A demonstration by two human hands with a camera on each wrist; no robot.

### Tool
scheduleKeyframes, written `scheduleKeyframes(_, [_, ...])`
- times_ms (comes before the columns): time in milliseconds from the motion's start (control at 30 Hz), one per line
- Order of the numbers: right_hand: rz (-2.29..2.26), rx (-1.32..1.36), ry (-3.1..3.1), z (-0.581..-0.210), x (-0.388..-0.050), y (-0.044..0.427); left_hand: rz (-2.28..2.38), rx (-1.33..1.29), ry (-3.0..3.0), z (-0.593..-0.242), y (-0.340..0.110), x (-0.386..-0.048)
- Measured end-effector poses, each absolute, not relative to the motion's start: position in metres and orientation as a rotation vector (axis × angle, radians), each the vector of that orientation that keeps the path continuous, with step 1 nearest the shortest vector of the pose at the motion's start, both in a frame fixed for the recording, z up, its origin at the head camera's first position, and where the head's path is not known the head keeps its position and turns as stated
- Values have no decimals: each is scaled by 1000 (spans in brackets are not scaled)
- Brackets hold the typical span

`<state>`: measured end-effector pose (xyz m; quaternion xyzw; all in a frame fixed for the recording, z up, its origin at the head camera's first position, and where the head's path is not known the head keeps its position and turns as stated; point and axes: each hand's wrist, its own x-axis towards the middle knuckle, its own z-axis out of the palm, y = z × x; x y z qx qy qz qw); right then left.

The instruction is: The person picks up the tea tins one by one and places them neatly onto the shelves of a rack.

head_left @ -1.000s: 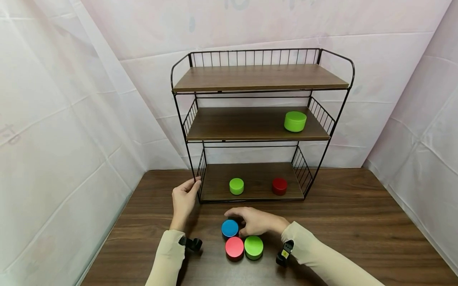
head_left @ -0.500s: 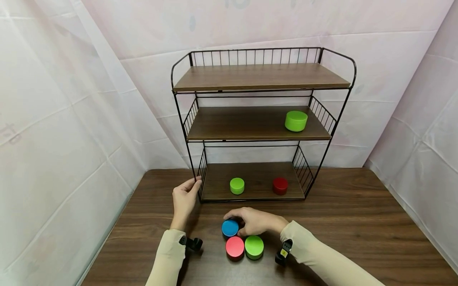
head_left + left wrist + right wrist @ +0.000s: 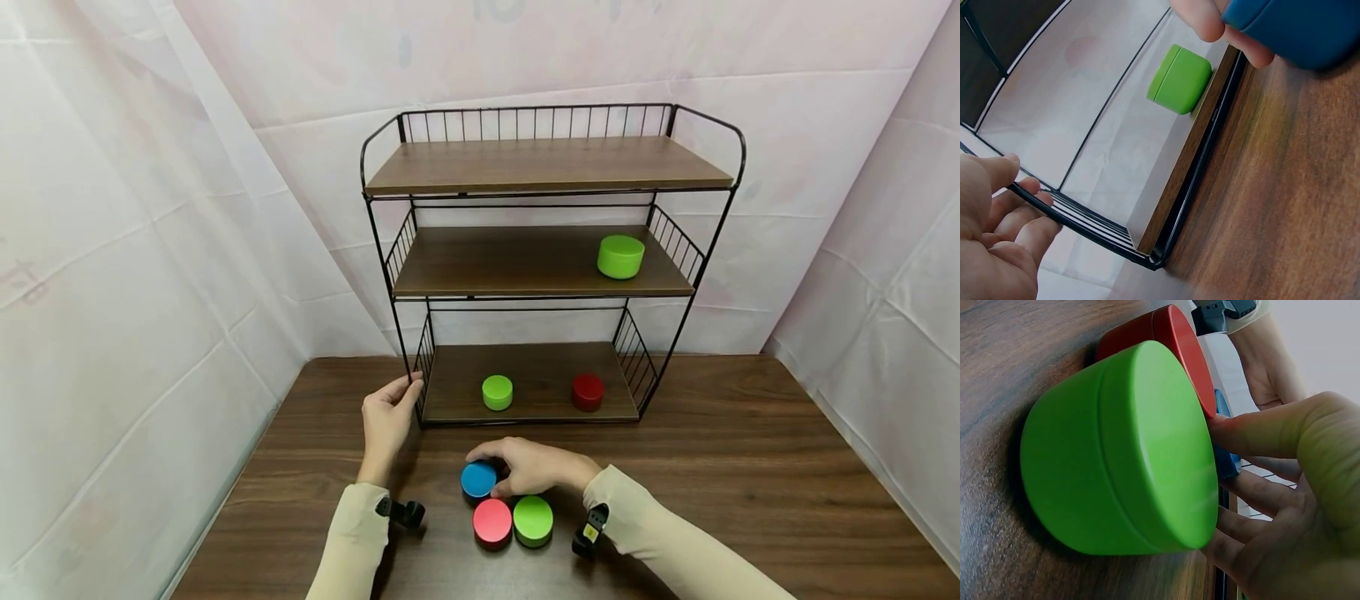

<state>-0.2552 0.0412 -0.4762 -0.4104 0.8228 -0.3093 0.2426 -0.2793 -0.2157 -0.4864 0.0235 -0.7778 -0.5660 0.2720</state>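
Observation:
My left hand (image 3: 385, 423) pinches the left front post of a black wire rack (image 3: 547, 165) with wooden shelves; in the left wrist view its thumb and fingers (image 3: 1021, 215) lie round the thin bar. On the table before the rack, my right hand (image 3: 531, 467) has thumb and fingers round a small blue round tin (image 3: 478, 479). In the right wrist view that tin (image 3: 1227, 459) is mostly hidden behind a red tin (image 3: 1175, 350) and a green tin (image 3: 1110, 456). Both stand on the table, close to the blue one.
On the bottom shelf are a small green tin (image 3: 497, 392) and a dark red tin (image 3: 587, 392). A larger green tin (image 3: 621, 257) sits at the right of the middle shelf. White cloth (image 3: 150, 250) hangs around the wooden table (image 3: 750, 467).
My right hand and the blue tin have shifted slightly left, away from the green tin beside them. The left hand keeps its hold on the post.

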Motion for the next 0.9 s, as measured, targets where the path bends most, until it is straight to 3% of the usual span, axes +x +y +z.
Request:
scheduleKeyframes(600, [-908,-1140,2262,-483,-258,39,-1534,75,-2085,-490,-216,-282])
scheduleKeyframes(900, [-1015,-1138,2242,-483,-259,39,-1531,42,-2081,-462,-204,-262])
